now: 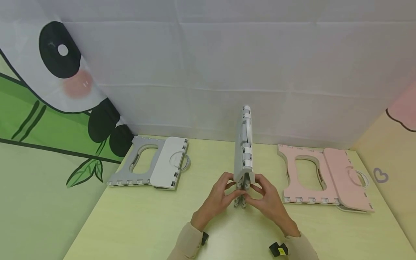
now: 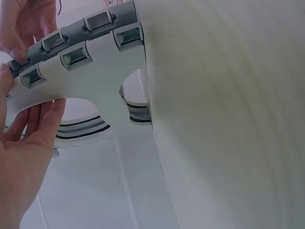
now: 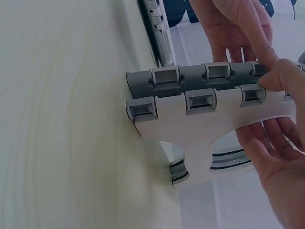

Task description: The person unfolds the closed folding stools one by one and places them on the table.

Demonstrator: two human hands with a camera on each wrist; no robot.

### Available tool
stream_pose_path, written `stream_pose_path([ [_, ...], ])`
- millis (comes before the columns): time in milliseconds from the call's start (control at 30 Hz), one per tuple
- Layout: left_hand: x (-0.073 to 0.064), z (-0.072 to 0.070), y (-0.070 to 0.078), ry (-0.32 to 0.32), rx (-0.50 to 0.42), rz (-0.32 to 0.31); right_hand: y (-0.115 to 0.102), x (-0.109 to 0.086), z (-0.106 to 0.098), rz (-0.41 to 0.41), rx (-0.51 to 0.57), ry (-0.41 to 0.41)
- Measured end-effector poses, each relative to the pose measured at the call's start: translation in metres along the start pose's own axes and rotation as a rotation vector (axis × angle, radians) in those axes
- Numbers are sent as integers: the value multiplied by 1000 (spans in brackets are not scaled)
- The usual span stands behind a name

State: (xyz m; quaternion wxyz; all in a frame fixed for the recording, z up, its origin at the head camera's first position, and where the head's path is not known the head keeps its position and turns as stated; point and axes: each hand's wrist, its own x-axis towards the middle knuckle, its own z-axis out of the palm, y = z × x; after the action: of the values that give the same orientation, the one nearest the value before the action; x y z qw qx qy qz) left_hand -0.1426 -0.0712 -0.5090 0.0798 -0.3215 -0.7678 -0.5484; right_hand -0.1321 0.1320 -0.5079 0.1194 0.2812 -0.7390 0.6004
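A grey and white folding stool (image 1: 243, 151) stands on edge in the middle of the head view, folded narrow with its hinged edge facing me. From the left, my left hand (image 1: 217, 198) grips its near end, thumb at the hinged edge. My right hand (image 1: 268, 198) holds the same end from the right, and the two thumbs nearly meet. In the left wrist view, fingers reach into the cut-out of the stool's white panel (image 2: 105, 71). The right wrist view shows two hinged edges side by side, the grey panel (image 3: 190, 81) beside the white one.
On the left of the table (image 1: 130, 224) lies a flat grey and white folding stool (image 1: 167, 162) with a handle loop. A pink folding stool (image 1: 341, 177) lies flat at the right. Behind the table hangs a pale cloth (image 1: 208, 72).
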Motion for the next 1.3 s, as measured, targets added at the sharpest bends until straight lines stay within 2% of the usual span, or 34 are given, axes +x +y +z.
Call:
stream_pose_path([
  [167,-1,-3,1,3,3,-5,-2,1,-1,-7,0,0],
  [567,-2,-7,0,-5,-4,-10,9,-3,-7,-4,5,-13],
  [800,-3,-9,1,12,5,11,6,-3,-10,-2,8,-9],
  [1067,-5,-13,3,11,-3,-18,4,-3,-12,13,8,-13],
  [1300,-6,-15,-1,14,-1,9,5,-4,-16,31,-8,-21],
])
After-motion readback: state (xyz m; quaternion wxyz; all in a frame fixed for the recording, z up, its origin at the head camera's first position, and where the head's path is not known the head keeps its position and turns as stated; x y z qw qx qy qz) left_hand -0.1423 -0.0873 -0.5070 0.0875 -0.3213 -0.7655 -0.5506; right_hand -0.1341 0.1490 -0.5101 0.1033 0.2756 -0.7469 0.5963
